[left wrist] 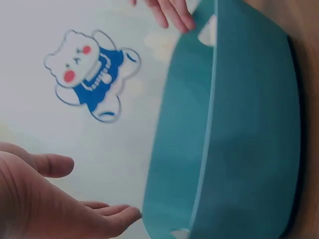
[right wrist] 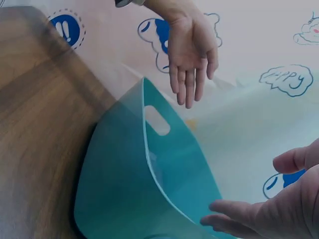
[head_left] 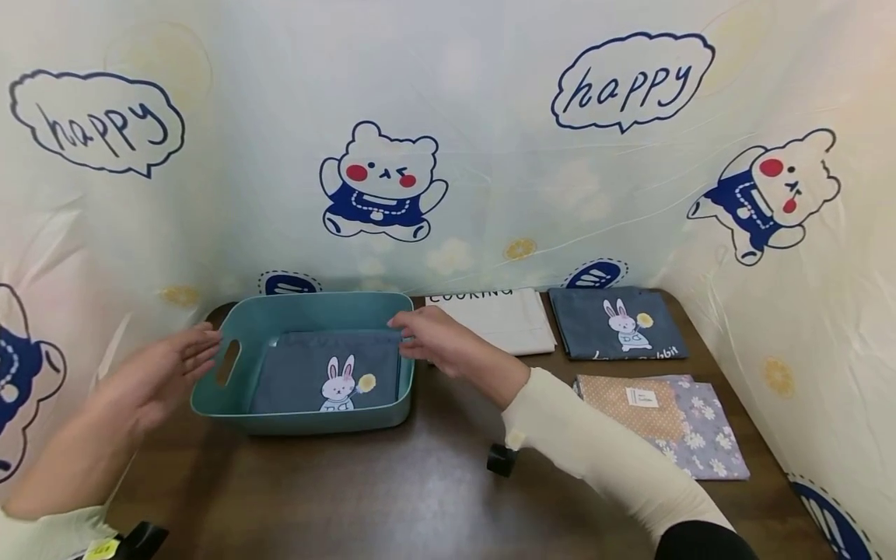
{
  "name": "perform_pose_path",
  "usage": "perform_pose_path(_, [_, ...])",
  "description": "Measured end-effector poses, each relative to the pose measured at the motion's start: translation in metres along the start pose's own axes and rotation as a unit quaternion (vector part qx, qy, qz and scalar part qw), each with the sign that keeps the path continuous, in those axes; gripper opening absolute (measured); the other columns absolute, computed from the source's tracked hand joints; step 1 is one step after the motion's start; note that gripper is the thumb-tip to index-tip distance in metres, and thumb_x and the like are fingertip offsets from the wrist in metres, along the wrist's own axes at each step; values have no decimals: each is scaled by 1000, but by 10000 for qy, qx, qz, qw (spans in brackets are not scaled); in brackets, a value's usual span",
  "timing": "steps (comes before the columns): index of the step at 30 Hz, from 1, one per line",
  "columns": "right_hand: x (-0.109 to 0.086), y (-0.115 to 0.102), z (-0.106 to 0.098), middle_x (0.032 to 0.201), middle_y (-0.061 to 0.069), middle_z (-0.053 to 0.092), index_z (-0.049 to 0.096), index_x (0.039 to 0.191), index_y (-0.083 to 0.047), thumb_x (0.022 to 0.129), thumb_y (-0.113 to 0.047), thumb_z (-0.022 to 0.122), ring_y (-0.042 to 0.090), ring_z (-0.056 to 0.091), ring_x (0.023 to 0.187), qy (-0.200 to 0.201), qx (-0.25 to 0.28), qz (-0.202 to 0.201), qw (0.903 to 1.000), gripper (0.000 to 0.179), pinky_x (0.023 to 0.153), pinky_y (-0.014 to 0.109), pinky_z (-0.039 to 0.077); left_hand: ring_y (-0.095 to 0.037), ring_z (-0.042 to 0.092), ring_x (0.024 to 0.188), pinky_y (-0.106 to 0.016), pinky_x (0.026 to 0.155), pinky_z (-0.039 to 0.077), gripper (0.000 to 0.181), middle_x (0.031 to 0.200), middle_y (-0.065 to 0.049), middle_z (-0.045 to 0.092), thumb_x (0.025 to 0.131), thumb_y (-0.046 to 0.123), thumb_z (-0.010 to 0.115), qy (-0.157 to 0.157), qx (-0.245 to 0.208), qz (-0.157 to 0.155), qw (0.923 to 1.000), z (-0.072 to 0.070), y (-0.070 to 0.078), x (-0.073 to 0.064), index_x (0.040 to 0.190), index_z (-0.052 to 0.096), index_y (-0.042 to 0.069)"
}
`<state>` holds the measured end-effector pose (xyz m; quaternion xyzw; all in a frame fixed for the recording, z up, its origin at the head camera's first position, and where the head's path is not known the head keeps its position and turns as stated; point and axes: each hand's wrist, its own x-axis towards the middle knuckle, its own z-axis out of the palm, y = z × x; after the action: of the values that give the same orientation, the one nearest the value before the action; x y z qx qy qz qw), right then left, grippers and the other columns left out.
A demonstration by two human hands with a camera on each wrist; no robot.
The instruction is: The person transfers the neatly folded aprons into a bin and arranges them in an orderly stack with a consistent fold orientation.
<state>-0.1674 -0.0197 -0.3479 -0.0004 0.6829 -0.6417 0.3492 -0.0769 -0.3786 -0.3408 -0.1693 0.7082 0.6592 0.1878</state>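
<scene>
A teal plastic basket [head_left: 301, 424] with cut-out handles stands on the left half of the table. Inside it lies a folded dark blue-grey cloth [head_left: 294, 373] printed with a white rabbit. My left hand [head_left: 164, 373] is at the basket's left end, fingers extended near the handle hole. At the opposite end, my right hand [head_left: 437, 338] has its fingers right at the rim. Both hands hold nothing. In the right wrist view the left hand [right wrist: 192, 55] shows its palm, fingers straight, above the basket's far end.
Right of the basket lie a folded white cloth [head_left: 500, 323] with lettering, another dark rabbit-print cloth [head_left: 581, 323] and a floral and orange dotted cloth [head_left: 707, 435]. A printed curtain [head_left: 490, 194] hangs behind and beside the brown table [head_left: 336, 498].
</scene>
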Motion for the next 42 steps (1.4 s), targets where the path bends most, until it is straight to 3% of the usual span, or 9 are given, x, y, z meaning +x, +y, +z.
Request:
perform_pose_path(5, [-6,-2,-12,151,24,45,44,145,6,105,-15,51,37,55,137,-78,269,-209,9994,46,112,43,47,17,57,96,-50,127,3,84,119,24,53,110,44,39,-226,297,104,9992,13,9,0,161,-10,0])
perform_pose_path(8, [-6,-1,-19,149,24,49,46,142,6,106,-15,49,36,57,134,-62,205,-290,9993,43,111,42,48,12,60,107,-53,126,6,82,146,4,53,110,44,37,-310,454,67,9985,22,10,3,162,-9,0])
perform_pose_path(12, [-8,0,-28,140,23,56,50,137,6,106,-17,48,38,58,132,14,35,-385,9993,39,111,45,48,-14,42,148,-46,126,22,72,172,-18,8,112,40,27,-424,673,137,9967,39,13,2,162,-9,3])
perform_pose_path(14, [-10,1,-32,134,21,58,51,134,7,105,-17,49,37,61,128,76,35,-410,9991,37,110,45,50,-20,42,149,-37,118,39,67,171,-19,5,113,38,24,-418,576,138,9974,51,16,0,163,-5,5])
perform_pose_path(17, [-12,3,-42,128,19,62,55,129,4,105,-18,51,33,65,121,213,69,-421,9989,33,105,42,53,4,63,117,-21,97,54,62,170,-18,15,113,33,23,-434,367,255,9981,72,20,-5,165,1,8])
perform_pose_path(20, [-16,5,-55,131,19,63,55,130,3,105,-19,51,31,67,117,325,73,-419,9986,34,103,40,55,5,65,114,-28,104,52,59,168,-17,24,113,29,23,-527,500,438,9964,99,21,-11,165,5,8])
perform_pose_path(26, [-33,12,-90,135,20,61,49,139,5,106,-19,48,33,64,124,506,52,-336,9981,41,109,43,51,-30,46,146,-62,123,24,60,165,-13,36,113,27,31,-668,952,687,9908,159,29,-23,165,8,9])
perform_pose_path(34, [-45,34,-141,121,12,66,49,136,7,106,-18,43,20,69,106,719,-229,-411,9963,40,106,42,52,-32,45,147,-56,124,28,53,162,-9,42,112,24,36,-424,590,1241,9896,219,29,-25,163,23,13])
perform_pose_path(42, [-49,63,-184,111,6,66,49,135,8,107,-17,43,12,68,97,1101,-60,-7,9939,39,86,23,56,-34,46,145,-52,124,28,48,155,-17,50,107,16,39,-248,-327,1399,9893,281,9,-2,153,40,2])
